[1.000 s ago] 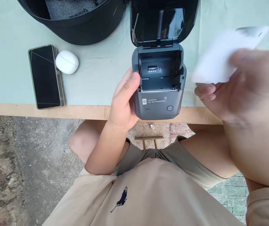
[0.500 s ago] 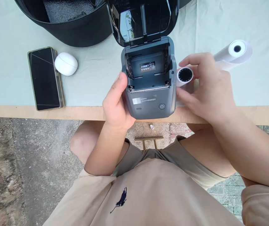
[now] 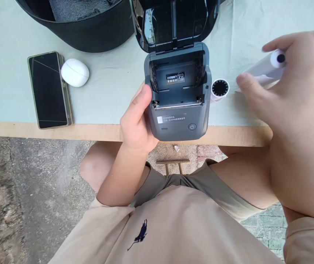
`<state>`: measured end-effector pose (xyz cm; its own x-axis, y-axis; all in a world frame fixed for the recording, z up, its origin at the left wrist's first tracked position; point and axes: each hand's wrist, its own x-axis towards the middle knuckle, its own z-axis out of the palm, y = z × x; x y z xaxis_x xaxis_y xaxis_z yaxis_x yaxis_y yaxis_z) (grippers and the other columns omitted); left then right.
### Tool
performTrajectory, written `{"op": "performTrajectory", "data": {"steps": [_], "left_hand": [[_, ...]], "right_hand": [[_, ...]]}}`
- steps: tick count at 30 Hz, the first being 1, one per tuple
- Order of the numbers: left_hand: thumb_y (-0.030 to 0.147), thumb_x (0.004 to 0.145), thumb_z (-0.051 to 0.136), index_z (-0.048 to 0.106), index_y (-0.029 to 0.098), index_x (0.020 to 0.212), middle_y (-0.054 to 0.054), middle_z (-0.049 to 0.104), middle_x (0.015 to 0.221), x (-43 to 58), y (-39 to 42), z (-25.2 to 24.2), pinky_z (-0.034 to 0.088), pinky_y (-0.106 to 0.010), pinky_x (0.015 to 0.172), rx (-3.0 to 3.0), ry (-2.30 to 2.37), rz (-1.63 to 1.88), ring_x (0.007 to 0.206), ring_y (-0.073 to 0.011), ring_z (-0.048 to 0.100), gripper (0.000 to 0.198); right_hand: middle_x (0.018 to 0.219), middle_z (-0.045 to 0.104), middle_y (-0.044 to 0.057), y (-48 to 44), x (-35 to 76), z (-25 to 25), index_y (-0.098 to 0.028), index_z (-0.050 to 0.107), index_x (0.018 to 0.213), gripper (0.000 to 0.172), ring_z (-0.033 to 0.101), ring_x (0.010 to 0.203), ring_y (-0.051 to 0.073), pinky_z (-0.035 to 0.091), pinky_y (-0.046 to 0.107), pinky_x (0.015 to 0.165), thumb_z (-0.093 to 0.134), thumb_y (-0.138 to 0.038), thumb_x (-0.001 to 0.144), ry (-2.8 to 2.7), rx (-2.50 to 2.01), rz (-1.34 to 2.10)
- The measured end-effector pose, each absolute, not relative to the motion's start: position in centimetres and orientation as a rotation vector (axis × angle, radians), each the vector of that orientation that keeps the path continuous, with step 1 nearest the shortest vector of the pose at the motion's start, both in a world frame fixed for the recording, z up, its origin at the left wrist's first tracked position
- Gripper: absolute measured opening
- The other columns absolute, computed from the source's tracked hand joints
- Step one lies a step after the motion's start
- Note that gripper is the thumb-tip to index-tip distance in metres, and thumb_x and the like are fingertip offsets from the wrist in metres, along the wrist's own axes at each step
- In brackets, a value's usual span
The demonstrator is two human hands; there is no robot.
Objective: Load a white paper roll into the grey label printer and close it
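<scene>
A small grey printer (image 3: pixel 179 110) stands at the table's near edge with its glossy black lid (image 3: pixel 173 22) swung up and its paper bay empty. My left hand (image 3: pixel 136 121) grips the printer's left side, thumb against the casing. A short white roll with a black core (image 3: pixel 219 89) lies on the cloth just right of the printer. Farther right, my right hand (image 3: pixel 286 88) curls around a white paper roll (image 3: pixel 267 66), fingers over and under it.
A black phone (image 3: pixel 48 90) and a white oval case (image 3: pixel 75 72) lie at the left on the pale green cloth (image 3: pixel 110 91). An open black zip bag (image 3: pixel 91 25) sits at the back. The wooden table edge (image 3: pixel 91 132) runs in front of my lap.
My right hand let go of the short black-cored roll beside the printer and moved right onto the longer white paper roll. My left hand stayed on the printer.
</scene>
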<state>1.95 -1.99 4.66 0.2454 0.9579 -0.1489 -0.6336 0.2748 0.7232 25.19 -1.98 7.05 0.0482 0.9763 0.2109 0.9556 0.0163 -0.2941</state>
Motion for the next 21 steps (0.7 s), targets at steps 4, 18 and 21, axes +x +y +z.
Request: {"op": "performTrajectory", "data": {"steps": [4,18,21], "left_hand": [[0.040,0.089,0.036,0.063,0.025,0.108,-0.003,0.065,0.113,2.2,-1.9,4.8,0.042,-0.040,0.106,0.628,0.784,1.165,0.134,-0.0238,0.042,0.036],[0.040,0.091,0.035,0.063,0.024,0.109,-0.004,0.066,0.112,2.0,-1.9,4.9,0.043,-0.043,0.104,0.593,0.669,1.173,0.131,-0.0257,0.045,0.037],[0.037,0.090,0.038,0.064,0.023,0.105,-0.003,0.067,0.109,1.9,-1.9,4.6,0.039,-0.040,0.108,0.619,0.598,1.157,0.133,-0.0259,0.043,0.033]], "right_hand": [[0.106,0.051,0.011,-1.5,24.9,6.8,-0.018,0.055,0.116,0.040,0.048,0.111,0.022,0.046,0.043,0.092,0.058,-0.023,0.077,-1.896,-2.123,0.047],[0.114,0.060,-0.001,-0.3,24.0,9.3,-0.029,0.059,0.103,0.032,0.054,0.119,0.018,0.055,0.032,0.081,0.041,-0.017,0.080,-0.835,-1.604,1.358],[0.120,0.057,-0.010,-1.3,23.5,9.5,-0.043,0.055,0.111,0.038,0.056,0.117,0.017,0.055,0.033,0.087,0.048,-0.020,0.081,-1.107,-1.559,1.141]]}}
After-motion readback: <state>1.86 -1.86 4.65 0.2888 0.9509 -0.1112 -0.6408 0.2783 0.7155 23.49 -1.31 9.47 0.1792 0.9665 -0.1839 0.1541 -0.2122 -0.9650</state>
